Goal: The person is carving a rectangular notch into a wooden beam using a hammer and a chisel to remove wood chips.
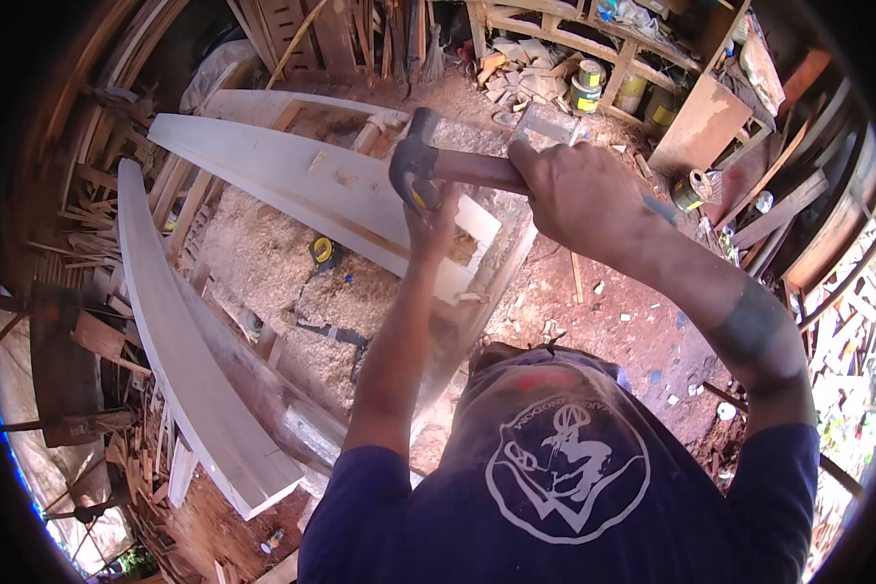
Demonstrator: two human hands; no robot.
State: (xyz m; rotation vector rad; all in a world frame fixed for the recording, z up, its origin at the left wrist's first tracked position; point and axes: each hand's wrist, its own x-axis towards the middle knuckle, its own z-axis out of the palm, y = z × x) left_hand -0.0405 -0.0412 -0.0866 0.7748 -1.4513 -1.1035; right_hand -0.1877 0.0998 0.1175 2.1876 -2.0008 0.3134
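My right hand (pixel 579 190) is closed round the wooden handle of a claw hammer (pixel 477 170), raised over the work. Just beneath the hammer's head, my left hand (pixel 433 219) is closed round a yellow-and-black tool handle (pixel 423 195); the tool's lower part is hidden, so its kind cannot be told. Both sit above the near end of a long pale wooden board (pixel 263 151), which has small rectangular cut-outs and a notched end. The hammer head overlaps the yellow-and-black handle in this view, and whether they touch is unclear.
A curved pale plank (pixel 185 360) lies along the left. Wood shavings (pixel 263 234) cover the bench middle, with a yellow-and-black tape measure (pixel 324 253) on them. Paint tins (pixel 586 88) and offcuts (pixel 526 73) are at the back; another tin (pixel 693 190) lies right. Scrap wood lines the walls.
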